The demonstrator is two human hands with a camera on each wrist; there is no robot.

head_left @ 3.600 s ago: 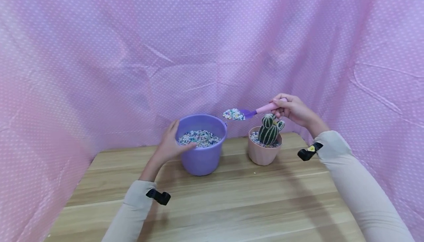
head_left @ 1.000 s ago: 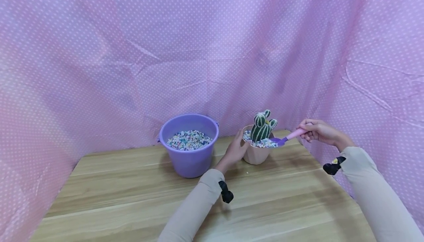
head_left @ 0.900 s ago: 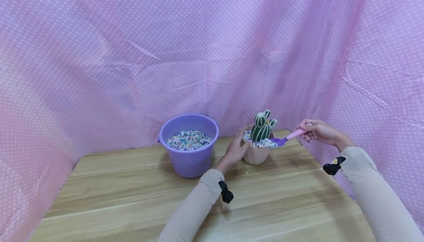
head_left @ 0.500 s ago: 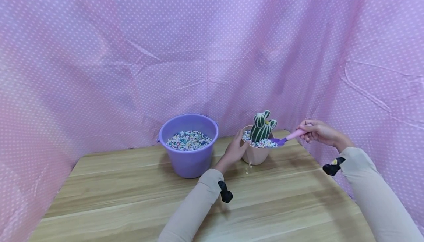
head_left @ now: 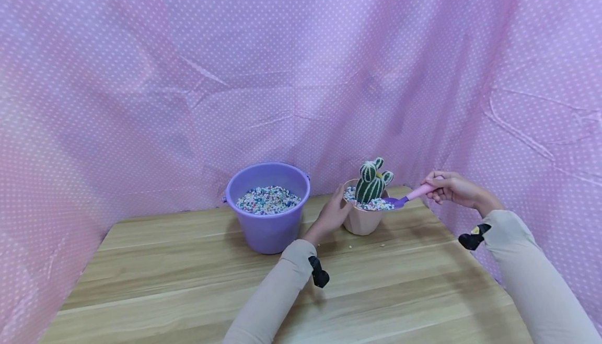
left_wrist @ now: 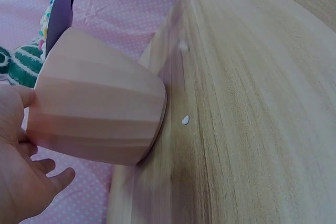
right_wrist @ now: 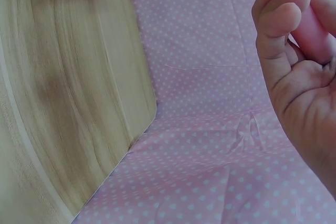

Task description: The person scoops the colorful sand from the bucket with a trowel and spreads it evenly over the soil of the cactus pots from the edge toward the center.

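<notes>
My right hand [head_left: 453,188] grips the pink handle of a small purple-bladed shovel [head_left: 397,202]. The blade, bearing coloured pebbles [head_left: 376,204], lies at the right front rim of a peach flowerpot [head_left: 363,222]. Inside the pot stands a green-and-white striped toy cactus [head_left: 371,184] among more pebbles. With thumb and fingers about the rim, my left hand [head_left: 333,212] holds the pot's left side; in the left wrist view the thumb touches the rim. Only the handle end of the shovel shows in the right wrist view.
A purple bucket [head_left: 270,231] partly filled with coloured pebbles stands left of the pot. Several loose pebbles lie on the wooden table [head_left: 188,281] before the pot, one being a white pebble [left_wrist: 185,120]. Pink dotted cloth [head_left: 282,72] hangs behind and at the sides.
My left hand has gone from the bucket to the flowerpot. My right hand has brought the loaded shovel down to the pot's rim from the right. A few pebbles have fallen onto the table.
</notes>
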